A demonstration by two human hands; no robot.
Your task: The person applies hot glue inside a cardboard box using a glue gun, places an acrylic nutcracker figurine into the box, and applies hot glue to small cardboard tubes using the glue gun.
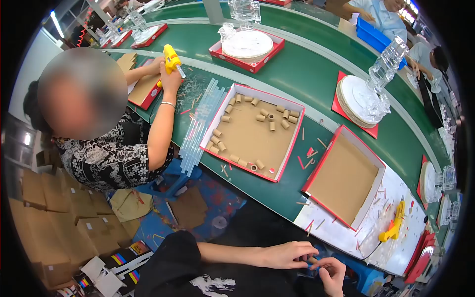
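Observation:
My left hand (292, 255) reaches in from the left at the bottom of the head view, with its fingers bent into a pinch. Close against it, my right hand (332, 273) is also closed, thumb and fingertips together. A small brown piece (311, 259) shows between the fingertips, with a bit of blue beside it; the fingers hide most of it and I cannot tell its exact kind. Both hands are over my lap, below the table edge. Nearest to them on the table are a shallow red-edged box lid (346, 180) and a yellow glue gun (394, 225).
A red-edged tray (287, 168) holds several short cardboard tubes (272, 126). Clear glue sticks (200, 126) lie beside it. At left a co-worker (114, 148) grips another yellow glue gun (171, 59). Clear plastic pieces on round white bases (247, 43) stand along the green conveyor (307, 64).

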